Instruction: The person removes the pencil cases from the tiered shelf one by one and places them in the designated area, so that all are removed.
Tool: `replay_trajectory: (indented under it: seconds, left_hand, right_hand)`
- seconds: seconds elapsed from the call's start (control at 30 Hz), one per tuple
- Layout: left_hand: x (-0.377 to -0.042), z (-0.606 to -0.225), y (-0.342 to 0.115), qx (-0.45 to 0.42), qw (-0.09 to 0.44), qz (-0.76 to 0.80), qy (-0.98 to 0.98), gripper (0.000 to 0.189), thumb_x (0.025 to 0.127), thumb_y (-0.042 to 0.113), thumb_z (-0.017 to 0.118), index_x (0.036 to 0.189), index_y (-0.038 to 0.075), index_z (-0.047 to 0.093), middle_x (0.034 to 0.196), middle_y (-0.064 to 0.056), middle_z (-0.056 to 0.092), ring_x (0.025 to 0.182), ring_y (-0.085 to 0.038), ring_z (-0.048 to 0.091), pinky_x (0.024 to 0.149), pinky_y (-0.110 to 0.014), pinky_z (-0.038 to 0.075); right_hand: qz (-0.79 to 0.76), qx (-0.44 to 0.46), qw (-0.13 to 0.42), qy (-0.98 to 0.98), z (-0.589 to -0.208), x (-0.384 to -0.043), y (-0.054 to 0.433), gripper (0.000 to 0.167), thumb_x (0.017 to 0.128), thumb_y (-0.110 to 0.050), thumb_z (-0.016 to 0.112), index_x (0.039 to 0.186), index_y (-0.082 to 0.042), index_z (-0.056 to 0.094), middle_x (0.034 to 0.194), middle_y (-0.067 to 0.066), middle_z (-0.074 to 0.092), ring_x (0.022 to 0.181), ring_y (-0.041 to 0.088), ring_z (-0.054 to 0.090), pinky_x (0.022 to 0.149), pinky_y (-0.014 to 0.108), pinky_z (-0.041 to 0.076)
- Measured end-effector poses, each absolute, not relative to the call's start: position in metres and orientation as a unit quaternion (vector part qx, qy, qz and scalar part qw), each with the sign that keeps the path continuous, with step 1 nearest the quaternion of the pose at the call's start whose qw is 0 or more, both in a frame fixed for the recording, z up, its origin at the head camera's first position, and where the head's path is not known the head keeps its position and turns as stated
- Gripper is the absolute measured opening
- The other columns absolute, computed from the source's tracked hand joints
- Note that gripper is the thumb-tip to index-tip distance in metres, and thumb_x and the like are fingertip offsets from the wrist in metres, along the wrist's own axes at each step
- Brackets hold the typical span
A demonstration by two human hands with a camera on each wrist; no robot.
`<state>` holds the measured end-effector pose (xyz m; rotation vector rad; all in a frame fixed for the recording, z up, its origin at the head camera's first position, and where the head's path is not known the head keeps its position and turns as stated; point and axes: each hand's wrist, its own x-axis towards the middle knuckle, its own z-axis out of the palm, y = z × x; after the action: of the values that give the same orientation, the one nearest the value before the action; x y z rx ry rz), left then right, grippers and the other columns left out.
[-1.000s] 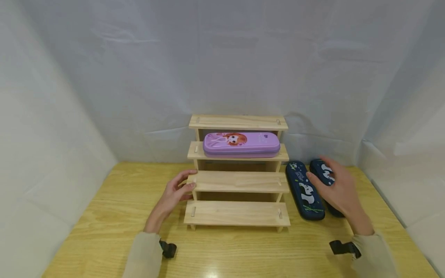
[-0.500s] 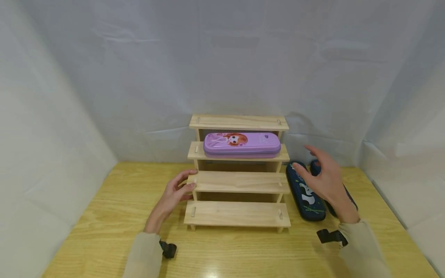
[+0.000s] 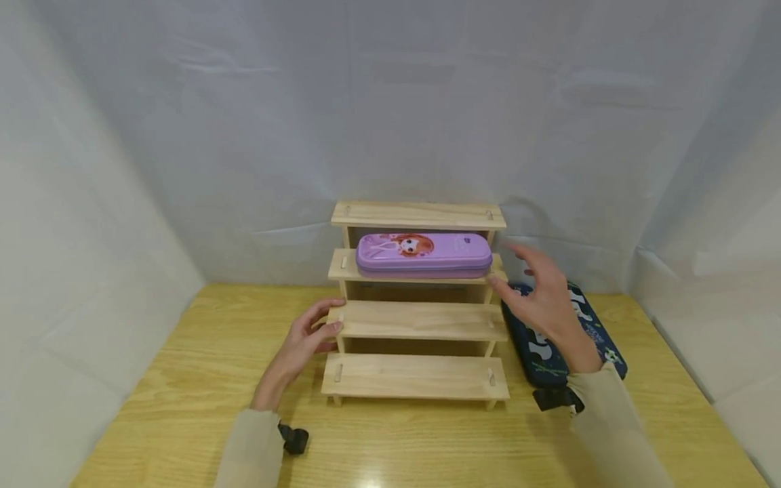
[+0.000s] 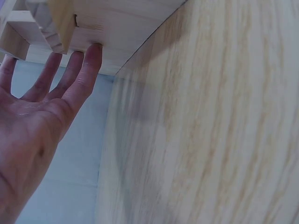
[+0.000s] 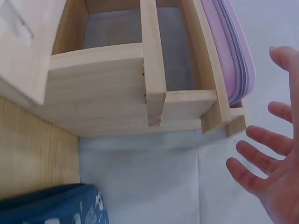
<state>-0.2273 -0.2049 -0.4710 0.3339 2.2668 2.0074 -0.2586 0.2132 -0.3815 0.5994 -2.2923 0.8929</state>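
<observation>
A purple pencil case (image 3: 448,252) with a printed girl lies lengthwise on the second tier from the top of a stepped wooden rack (image 3: 421,376). My left hand (image 3: 305,335) is at the rack's left side; in the left wrist view, extended fingers (image 4: 84,77) touch the wooden side panel. My right hand (image 3: 539,301) hovers by the case's right end, thumb and fingers spread. The right wrist view shows a gap between that hand and the case (image 5: 226,46), with nothing held.
Two dark blue panda pencil cases lie on the table (image 3: 171,379) right of the rack: one near case (image 3: 539,366) and one farther right (image 3: 601,332), both partly hidden by my right arm. White sheeting (image 3: 415,122) rises behind and at both sides.
My right hand has moved left, from over the blue pencil cases to the purple case's right end. My left hand stays at the rack's side.
</observation>
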Motion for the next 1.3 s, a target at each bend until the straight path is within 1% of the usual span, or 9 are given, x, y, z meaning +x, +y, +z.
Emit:
replay_trajectory:
  seconds: [0.13, 0.27, 0.43, 0.5, 0.67, 0.83, 1.13, 1.2, 1.3]
  left_hand:
    - [-0.228, -0.471, -0.205, 0.109, 0.047, 0.658, 0.743, 0.047, 0.104, 0.023, 0.06, 0.148, 0.014, 0.049, 0.155, -0.014, 0.043, 0.11, -0.014, 0.061, 0.09, -0.042, 0.059]
    - [-0.228, -0.471, -0.205, 0.109, 0.046, 0.659, 0.743, 0.046, 0.104, 0.022, 0.06, 0.148, 0.013, 0.049, 0.154, -0.015, 0.043, 0.109, -0.014, 0.061, 0.091, -0.047, 0.058]
    - [-0.228, -0.471, -0.205, 0.108, 0.046, 0.657, 0.745, 0.046, 0.104, 0.023, 0.06, 0.148, 0.013, 0.049, 0.153, -0.016, 0.044, 0.109, -0.015, 0.061, 0.092, -0.05, 0.058]
    - [-0.228, -0.471, -0.205, 0.107, 0.045, 0.657, 0.744, 0.046, 0.104, 0.023, 0.06, 0.148, 0.013, 0.049, 0.153, -0.016, 0.044, 0.109, -0.015, 0.062, 0.091, -0.047, 0.058]
    - [-0.228, -0.471, -0.204, 0.11, 0.045, 0.66, 0.742, 0.046, 0.103, 0.021, 0.061, 0.147, 0.012, 0.049, 0.152, -0.017, 0.045, 0.109, -0.014, 0.062, 0.088, -0.042, 0.059]
    - [-0.227, -0.471, -0.205, 0.109, 0.046, 0.662, 0.74, 0.046, 0.104, 0.02, 0.061, 0.148, 0.012, 0.049, 0.152, -0.016, 0.045, 0.108, -0.013, 0.062, 0.088, -0.044, 0.06]
    - [-0.227, -0.47, -0.205, 0.11, 0.048, 0.66, 0.742, 0.047, 0.104, 0.023, 0.06, 0.148, 0.013, 0.049, 0.153, -0.016, 0.043, 0.11, -0.015, 0.061, 0.088, -0.041, 0.059]
    - [-0.226, -0.47, -0.205, 0.109, 0.047, 0.658, 0.743, 0.047, 0.104, 0.023, 0.06, 0.148, 0.013, 0.049, 0.153, -0.016, 0.044, 0.109, -0.015, 0.061, 0.088, -0.041, 0.059]
    - [-0.226, -0.469, -0.204, 0.108, 0.048, 0.658, 0.744, 0.046, 0.104, 0.023, 0.06, 0.148, 0.013, 0.049, 0.152, -0.017, 0.044, 0.109, -0.015, 0.061, 0.089, -0.042, 0.059]
  right_hand:
    - [0.339, 0.235, 0.286, -0.865, -0.378, -0.266, 0.206, 0.066, 0.084, -0.024, 0.082, 0.142, -0.006, 0.058, 0.141, 0.02, 0.06, 0.125, 0.039, 0.058, 0.09, 0.06, 0.053]
    - [0.34, 0.252, 0.282, -0.861, -0.375, -0.271, 0.2, 0.064, 0.085, -0.026, 0.082, 0.141, -0.007, 0.059, 0.141, 0.019, 0.061, 0.125, 0.037, 0.058, 0.088, 0.058, 0.052]
    - [0.336, 0.272, 0.286, -0.855, -0.373, -0.279, 0.194, 0.063, 0.084, -0.027, 0.081, 0.14, -0.007, 0.06, 0.138, 0.018, 0.064, 0.122, 0.037, 0.061, 0.094, 0.057, 0.05]
    - [0.333, 0.277, 0.288, -0.854, -0.372, -0.283, 0.192, 0.063, 0.083, -0.027, 0.081, 0.14, -0.007, 0.061, 0.136, 0.018, 0.065, 0.119, 0.036, 0.063, 0.093, 0.056, 0.05]
    - [0.335, 0.27, 0.285, -0.856, -0.371, -0.289, 0.188, 0.063, 0.082, -0.026, 0.082, 0.138, -0.007, 0.062, 0.133, 0.018, 0.066, 0.109, 0.035, 0.063, 0.083, 0.052, 0.05]
    - [0.336, 0.262, 0.27, -0.863, -0.37, -0.291, 0.185, 0.061, 0.083, -0.027, 0.082, 0.137, -0.008, 0.062, 0.132, 0.018, 0.064, 0.107, 0.034, 0.06, 0.082, 0.049, 0.049]
    - [0.345, 0.277, 0.249, -0.861, -0.369, -0.291, 0.185, 0.054, 0.081, -0.029, 0.085, 0.128, -0.009, 0.067, 0.115, 0.013, 0.06, 0.09, 0.021, 0.056, 0.074, 0.035, 0.048]
    - [0.34, 0.268, 0.235, -0.87, -0.367, -0.291, 0.185, 0.058, 0.081, -0.033, 0.085, 0.131, -0.01, 0.066, 0.118, 0.013, 0.059, 0.09, 0.022, 0.056, 0.074, 0.036, 0.047]
    - [0.328, 0.249, 0.2, -0.889, -0.364, -0.292, 0.183, 0.068, 0.082, -0.041, 0.084, 0.139, -0.013, 0.061, 0.131, 0.014, 0.058, 0.104, 0.028, 0.058, 0.085, 0.043, 0.049]
